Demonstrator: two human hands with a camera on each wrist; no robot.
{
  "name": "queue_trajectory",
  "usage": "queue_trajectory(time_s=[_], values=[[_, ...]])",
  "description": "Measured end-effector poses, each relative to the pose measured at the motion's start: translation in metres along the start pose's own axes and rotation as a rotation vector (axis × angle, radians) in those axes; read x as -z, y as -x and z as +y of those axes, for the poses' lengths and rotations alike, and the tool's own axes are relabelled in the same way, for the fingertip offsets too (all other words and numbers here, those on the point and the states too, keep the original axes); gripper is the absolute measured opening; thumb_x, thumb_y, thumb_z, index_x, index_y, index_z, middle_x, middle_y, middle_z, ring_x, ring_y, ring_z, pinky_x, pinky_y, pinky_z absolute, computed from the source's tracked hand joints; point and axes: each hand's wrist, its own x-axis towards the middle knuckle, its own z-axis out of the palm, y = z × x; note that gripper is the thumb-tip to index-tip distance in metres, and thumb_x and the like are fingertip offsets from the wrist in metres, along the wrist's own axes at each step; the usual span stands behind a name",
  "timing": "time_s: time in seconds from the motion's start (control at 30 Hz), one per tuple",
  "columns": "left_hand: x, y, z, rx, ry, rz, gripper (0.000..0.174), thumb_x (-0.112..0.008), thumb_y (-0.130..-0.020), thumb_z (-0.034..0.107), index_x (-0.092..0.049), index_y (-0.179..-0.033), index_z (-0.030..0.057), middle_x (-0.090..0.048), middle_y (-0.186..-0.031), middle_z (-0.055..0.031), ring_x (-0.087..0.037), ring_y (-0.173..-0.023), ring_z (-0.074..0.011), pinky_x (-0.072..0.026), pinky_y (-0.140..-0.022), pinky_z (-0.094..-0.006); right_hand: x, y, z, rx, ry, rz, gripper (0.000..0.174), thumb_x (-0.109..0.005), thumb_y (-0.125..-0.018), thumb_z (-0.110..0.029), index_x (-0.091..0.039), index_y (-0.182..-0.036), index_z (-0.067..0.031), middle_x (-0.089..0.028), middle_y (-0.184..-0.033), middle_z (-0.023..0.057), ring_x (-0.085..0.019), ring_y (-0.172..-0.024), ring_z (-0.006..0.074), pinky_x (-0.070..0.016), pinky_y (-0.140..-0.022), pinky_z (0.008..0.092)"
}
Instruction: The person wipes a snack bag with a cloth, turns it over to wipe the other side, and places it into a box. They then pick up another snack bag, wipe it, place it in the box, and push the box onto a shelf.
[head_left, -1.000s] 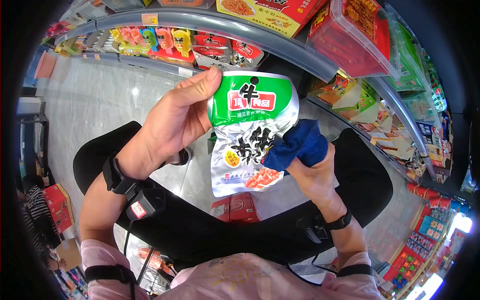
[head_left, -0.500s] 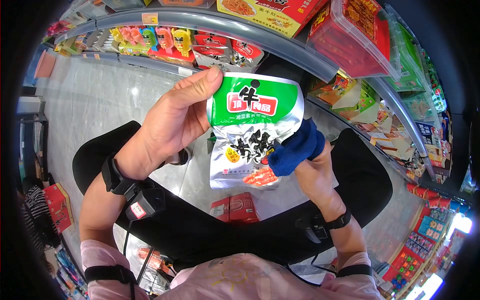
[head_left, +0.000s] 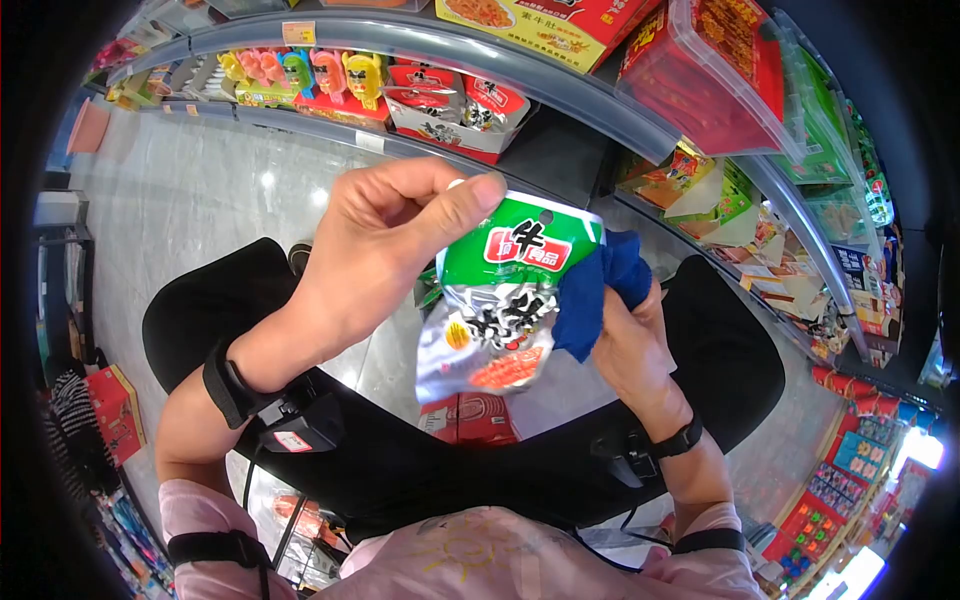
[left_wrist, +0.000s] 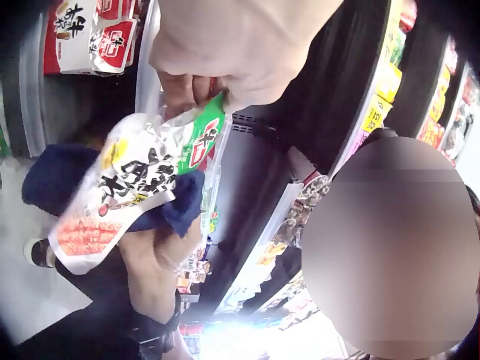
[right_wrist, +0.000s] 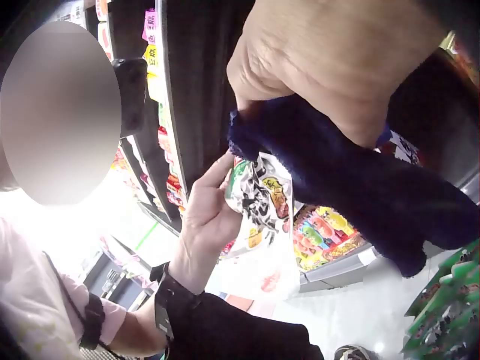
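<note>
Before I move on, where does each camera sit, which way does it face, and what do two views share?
Head: worn on the head, looking forward and down; left hand, right hand and black-trousered legs show.
Left wrist: on that wrist, facing the silver-and-green foil snack pouch; both hands show.
Right wrist: on that wrist, facing the dark-blue fabric cloth; both hands show.
Shared: both wrist views show pouch and cloth.

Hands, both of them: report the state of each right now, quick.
Left hand: closed, pinching the snack packet at its green top end.
Right hand: closed, holding the blue cloth.
</note>
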Motion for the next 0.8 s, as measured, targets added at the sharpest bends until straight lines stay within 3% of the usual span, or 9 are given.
queue_trajectory(time_s=[0.2,0.43,0.8], values=[[-0.006,0.003,0.002,-0.005,-0.007,-0.16,0.02,-0.059,-0.075,0.001,-0.055,-0.094,-0.0018,-0.06,-0.086,-0.005,-0.054,-0.074,-0.0042,-0.0442,-0.065,-0.0166,-0.006,-0.001,-0.004,0.095,-0.095,0.127,0.012,-0.046,-0.082,-0.002,-0.053,-0.091,0.0004,-0.057,-0.077,0.0029,-0.053,-0.061,0.007,-0.0409,-0.052,0.0196],[-0.004,0.004,0.0,0.026,-0.017,-0.199,0.02,-0.057,-0.075,-0.002,-0.055,-0.094,-0.0025,-0.06,-0.087,-0.0061,-0.054,-0.075,-0.005,-0.0446,-0.066,-0.0174,0.001,0.003,-0.003,0.105,-0.034,0.201,0.018,-0.046,-0.079,0.003,-0.053,-0.096,0.0004,-0.058,-0.085,0.003,-0.053,-0.067,0.0055,-0.0406,-0.057,0.0182],[-0.003,0.005,0.003,-0.049,-0.048,-0.24,0.022,-0.057,-0.074,-0.003,-0.055,-0.096,-0.0038,-0.06,-0.089,-0.0078,-0.055,-0.077,-0.0068,-0.0458,-0.068,-0.0193,0.005,0.002,-0.002,0.083,-0.093,0.129,0.015,-0.048,-0.078,0.003,-0.054,-0.092,0.0002,-0.058,-0.081,0.0016,-0.052,-0.065,0.0047,-0.0398,-0.057,0.0181]])
